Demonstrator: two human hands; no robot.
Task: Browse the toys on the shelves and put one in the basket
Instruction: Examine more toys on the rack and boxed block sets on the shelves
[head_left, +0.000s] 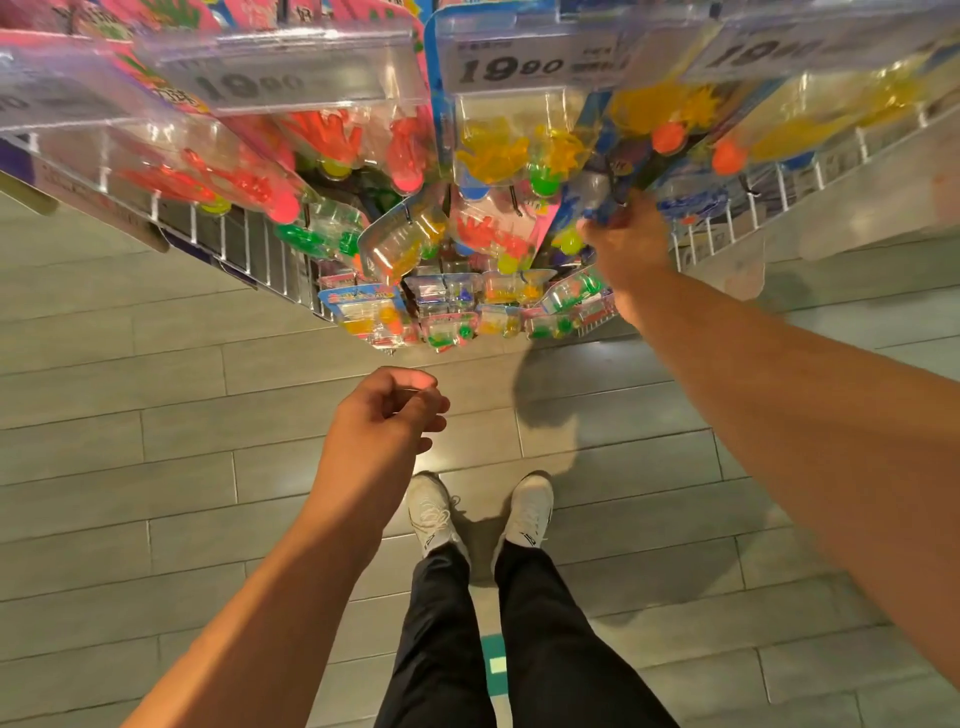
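Blister packs of sticky-hand toys hang on hooks from a wire rack (223, 244) in front of me. My right hand (626, 244) reaches up and grips the bottom edge of a blue-carded pack (631, 156) holding yellow and orange toys. My left hand (387, 415) hovers lower, above the floor, with loosely curled fingers and nothing in it. Pink-carded packs with red hands (332, 140) hang to the left. No basket is in view.
Clear price holders (524, 62) reading 19.90 stick out at head height. Smaller toy packs (452, 312) hang on the lower rows. Below is a grey plank floor (156, 467), with my white shoes (527, 512) and dark trousers.
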